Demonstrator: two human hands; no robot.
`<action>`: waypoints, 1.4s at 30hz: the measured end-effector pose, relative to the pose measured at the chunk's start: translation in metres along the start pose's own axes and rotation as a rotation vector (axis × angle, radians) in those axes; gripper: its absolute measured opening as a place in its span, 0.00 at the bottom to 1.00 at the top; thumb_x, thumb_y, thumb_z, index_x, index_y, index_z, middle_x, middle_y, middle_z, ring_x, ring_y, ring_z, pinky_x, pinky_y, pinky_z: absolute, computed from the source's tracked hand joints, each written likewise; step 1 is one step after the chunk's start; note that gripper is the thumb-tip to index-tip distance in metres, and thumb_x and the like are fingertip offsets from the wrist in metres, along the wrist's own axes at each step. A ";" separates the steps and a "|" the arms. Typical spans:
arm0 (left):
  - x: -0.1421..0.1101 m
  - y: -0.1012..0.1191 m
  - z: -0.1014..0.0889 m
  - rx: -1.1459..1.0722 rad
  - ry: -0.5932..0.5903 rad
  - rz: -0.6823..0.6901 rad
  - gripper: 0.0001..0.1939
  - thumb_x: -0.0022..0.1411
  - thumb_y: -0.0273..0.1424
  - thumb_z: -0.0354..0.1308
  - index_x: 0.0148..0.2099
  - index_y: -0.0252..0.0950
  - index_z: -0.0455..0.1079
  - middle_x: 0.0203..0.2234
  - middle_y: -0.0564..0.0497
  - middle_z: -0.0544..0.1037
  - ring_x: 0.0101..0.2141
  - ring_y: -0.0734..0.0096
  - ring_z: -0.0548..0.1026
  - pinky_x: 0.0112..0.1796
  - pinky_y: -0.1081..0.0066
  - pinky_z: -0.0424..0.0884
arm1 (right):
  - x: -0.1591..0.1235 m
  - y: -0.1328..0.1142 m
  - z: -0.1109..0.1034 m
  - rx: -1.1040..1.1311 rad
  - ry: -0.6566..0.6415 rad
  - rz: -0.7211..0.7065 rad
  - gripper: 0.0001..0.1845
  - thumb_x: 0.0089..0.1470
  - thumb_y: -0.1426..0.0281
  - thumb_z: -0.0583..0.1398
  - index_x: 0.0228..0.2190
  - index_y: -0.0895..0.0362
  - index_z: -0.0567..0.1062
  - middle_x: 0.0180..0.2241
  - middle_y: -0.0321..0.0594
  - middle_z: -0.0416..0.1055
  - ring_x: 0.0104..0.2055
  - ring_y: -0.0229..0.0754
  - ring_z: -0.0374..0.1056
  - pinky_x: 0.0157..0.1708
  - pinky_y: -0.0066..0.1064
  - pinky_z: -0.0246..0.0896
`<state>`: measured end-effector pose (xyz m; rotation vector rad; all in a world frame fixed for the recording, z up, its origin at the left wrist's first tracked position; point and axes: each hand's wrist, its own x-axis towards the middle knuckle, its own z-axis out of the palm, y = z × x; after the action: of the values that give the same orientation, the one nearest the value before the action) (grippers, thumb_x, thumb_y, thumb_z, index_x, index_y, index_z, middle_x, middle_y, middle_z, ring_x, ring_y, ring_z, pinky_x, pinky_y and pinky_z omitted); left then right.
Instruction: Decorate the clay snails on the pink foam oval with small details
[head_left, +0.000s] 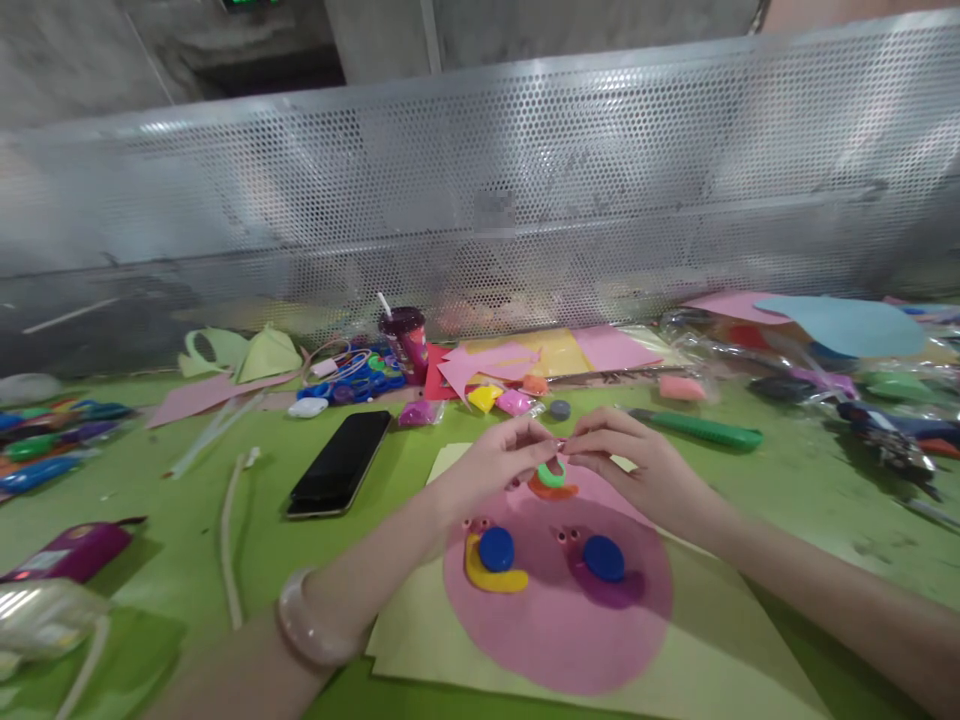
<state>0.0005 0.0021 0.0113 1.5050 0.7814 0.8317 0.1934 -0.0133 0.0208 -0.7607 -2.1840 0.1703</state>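
My left hand [499, 460] and my right hand [641, 460] meet fingertip to fingertip above the upper edge of a pink paper circle [559, 650]. Both pinch at something too small to make out. Just below the fingers lies an orange clay snail shape [553, 491] with a bright green round piece [552, 475], partly hidden. Lower on the circle sit a yellow clay snail [510, 580] with a blue disc [496, 549] and a purple clay snail [626, 590] with another blue disc [604, 558]. Small eyes top both. Pale yellow paper [720, 640] lies under the circle.
A black phone [341, 465] and a white cable [229, 540] lie to the left. Behind are a lidded cup [407, 345] with a straw, clay packets [485, 398] and pink paper [611, 350]. A green cutter [705, 430] lies right. A perforated metal panel [487, 200] borders the back.
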 end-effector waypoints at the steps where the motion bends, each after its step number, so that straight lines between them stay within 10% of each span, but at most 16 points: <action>1: 0.001 0.000 -0.002 -0.012 0.007 0.009 0.13 0.56 0.40 0.58 0.33 0.34 0.64 0.22 0.56 0.68 0.17 0.83 0.55 0.19 0.77 0.49 | 0.000 0.000 0.000 -0.004 -0.013 0.010 0.10 0.58 0.71 0.53 0.33 0.54 0.75 0.35 0.41 0.69 0.35 0.38 0.68 0.34 0.31 0.66; 12: 0.012 -0.003 -0.032 -0.226 0.413 0.146 0.13 0.50 0.37 0.62 0.30 0.34 0.64 0.23 0.55 0.69 0.16 0.86 0.55 0.17 0.80 0.44 | -0.002 0.047 -0.005 -0.355 -0.054 0.202 0.11 0.57 0.71 0.52 0.33 0.58 0.73 0.32 0.43 0.71 0.35 0.43 0.67 0.32 0.34 0.65; 27: 0.000 0.008 0.001 -0.014 0.072 0.078 0.14 0.53 0.40 0.60 0.30 0.33 0.69 0.21 0.55 0.70 0.18 0.83 0.56 0.20 0.77 0.51 | -0.001 -0.001 0.001 -0.198 0.153 -0.190 0.07 0.57 0.74 0.55 0.38 0.57 0.72 0.33 0.42 0.72 0.35 0.38 0.68 0.34 0.30 0.67; 42: -0.004 0.006 0.012 0.013 0.025 0.062 0.19 0.53 0.47 0.58 0.29 0.33 0.67 0.19 0.56 0.66 0.18 0.81 0.57 0.21 0.77 0.54 | -0.004 -0.008 0.002 -0.023 0.166 -0.047 0.07 0.55 0.74 0.57 0.31 0.54 0.76 0.31 0.40 0.73 0.34 0.38 0.70 0.34 0.30 0.68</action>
<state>0.0088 -0.0085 0.0163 1.5394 0.7630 0.8940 0.1896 -0.0221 0.0196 -0.7094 -2.0470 0.0562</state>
